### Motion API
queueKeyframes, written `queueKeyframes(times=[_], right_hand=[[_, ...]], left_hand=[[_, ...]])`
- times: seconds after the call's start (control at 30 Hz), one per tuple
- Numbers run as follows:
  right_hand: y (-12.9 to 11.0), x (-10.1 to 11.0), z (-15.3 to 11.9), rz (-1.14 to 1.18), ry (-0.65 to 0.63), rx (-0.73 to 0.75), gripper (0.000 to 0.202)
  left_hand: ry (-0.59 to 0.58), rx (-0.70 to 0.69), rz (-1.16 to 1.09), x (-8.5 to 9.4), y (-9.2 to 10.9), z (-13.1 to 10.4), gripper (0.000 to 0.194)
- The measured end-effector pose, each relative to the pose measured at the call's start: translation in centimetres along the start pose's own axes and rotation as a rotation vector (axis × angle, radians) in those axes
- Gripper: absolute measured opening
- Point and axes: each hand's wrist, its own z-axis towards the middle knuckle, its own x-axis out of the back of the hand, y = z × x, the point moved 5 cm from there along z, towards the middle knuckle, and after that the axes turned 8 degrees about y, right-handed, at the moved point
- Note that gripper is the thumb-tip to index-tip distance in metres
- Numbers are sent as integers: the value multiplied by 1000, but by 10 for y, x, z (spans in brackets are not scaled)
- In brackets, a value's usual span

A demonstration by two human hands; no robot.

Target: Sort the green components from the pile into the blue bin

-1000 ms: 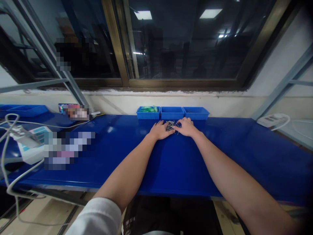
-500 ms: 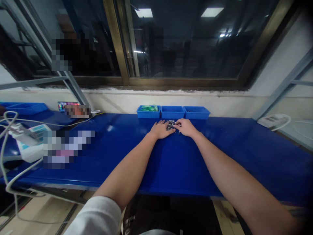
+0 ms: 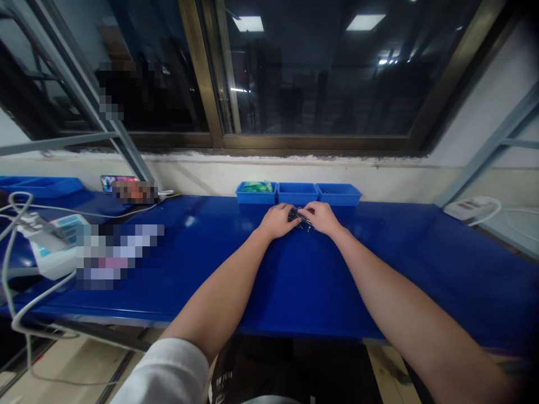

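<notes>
A small pile of shiny, thin metal pieces that look like screws [image 3: 300, 216] lies on the blue table between my hands. My left hand [image 3: 278, 220] curls round the pile's left side, its thumb pressed along the near edge. From the right, my right hand [image 3: 322, 217] closes on the same pieces with bent fingers. A few of them stick out below the right fingertips. The fingers cover much of the pile, so the exact shape of each piece is too small to tell.
Three blue bins stand in a row behind my hands: a left bin [image 3: 256, 193] with green plastic inside, a middle bin [image 3: 297, 193] and a right bin [image 3: 339, 194]. At left are a white scale [image 3: 54, 247], cables and a lit phone [image 3: 118, 183]. A white device [image 3: 471, 207] lies far right.
My left hand has gone from lying flat with fingers stretched to curling round the pile. The right hand has closed in on it, and the pieces are bunched closer together.
</notes>
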Motion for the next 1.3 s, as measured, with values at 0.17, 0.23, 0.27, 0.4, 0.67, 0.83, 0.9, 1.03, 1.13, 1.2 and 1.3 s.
queueKeyframes(times=[0.17, 0.23, 0.27, 0.4, 0.67, 0.83, 0.9, 1.03, 1.13, 1.2, 1.3], right_hand=[[-11, -1, 1, 12, -37, 39, 41], [-13, -1, 1, 13, -29, 32, 46], [-14, 0, 1, 18, -22, 25, 48], [-14, 2, 1, 74, 23, -25, 49], [-8, 0, 1, 266, 57, -128, 30], [-11, 2, 2, 459, 45, -140, 25], [-13, 5, 2, 500, 19, -137, 25], [-13, 10, 1, 527, 15, -164, 24], [-7, 11, 2, 517, 56, -219, 23], [2, 14, 4, 472, 135, -283, 24], [17, 24, 5, 324, 286, -384, 24]], left_hand=[[87, -118, -105, 6, 8, 3, 20], [110, -113, -118, 7, 8, 3, 19], [123, -112, -120, 7, 8, 4, 20], [158, -125, -107, 9, 8, 4, 23], [132, -77, 16, 11, 5, 5, 25], [111, -30, 74, 12, 4, 5, 24], [106, -17, 80, 12, 4, 5, 25], [87, -6, 48, 11, 3, 4, 29], [130, 0, -20, 13, 3, 3, 29], [186, 49, -41, 14, -1, 3, 35], [217, 140, -26, 14, -9, 2, 43]])
